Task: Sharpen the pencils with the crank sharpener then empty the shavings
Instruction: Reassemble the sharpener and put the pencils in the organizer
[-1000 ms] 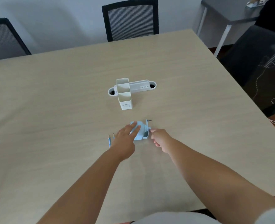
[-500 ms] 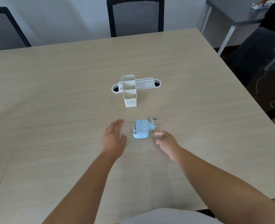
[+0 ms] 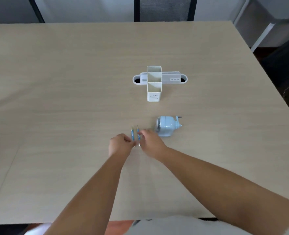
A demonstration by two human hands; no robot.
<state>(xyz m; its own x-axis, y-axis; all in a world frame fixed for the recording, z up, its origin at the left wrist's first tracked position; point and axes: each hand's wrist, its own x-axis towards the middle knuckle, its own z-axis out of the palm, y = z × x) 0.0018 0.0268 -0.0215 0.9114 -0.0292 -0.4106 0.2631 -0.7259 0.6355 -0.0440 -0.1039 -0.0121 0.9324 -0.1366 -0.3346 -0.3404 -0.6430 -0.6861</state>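
Note:
Two short blue pencils lie side by side on the table, tips pointing away: the left pencil [image 3: 132,134] and the right pencil [image 3: 138,133]. My left hand [image 3: 120,144] pinches the near end of the left pencil. My right hand [image 3: 151,141] has its fingertips closed on the right pencil's near half. The light-blue crank sharpener [image 3: 167,126] stands just right of my right hand, untouched, with its crank handle on its right side.
A white pencil holder [image 3: 154,92] with two square compartments stands beyond the sharpener, in front of a white cable port [image 3: 182,79] set in the wooden table [image 3: 72,99]. Black chairs line the far edge. A grey side table is at the far right.
Both hands let go of the sharpener and moved left to the two pencils. The sharpener now stands free on the table.

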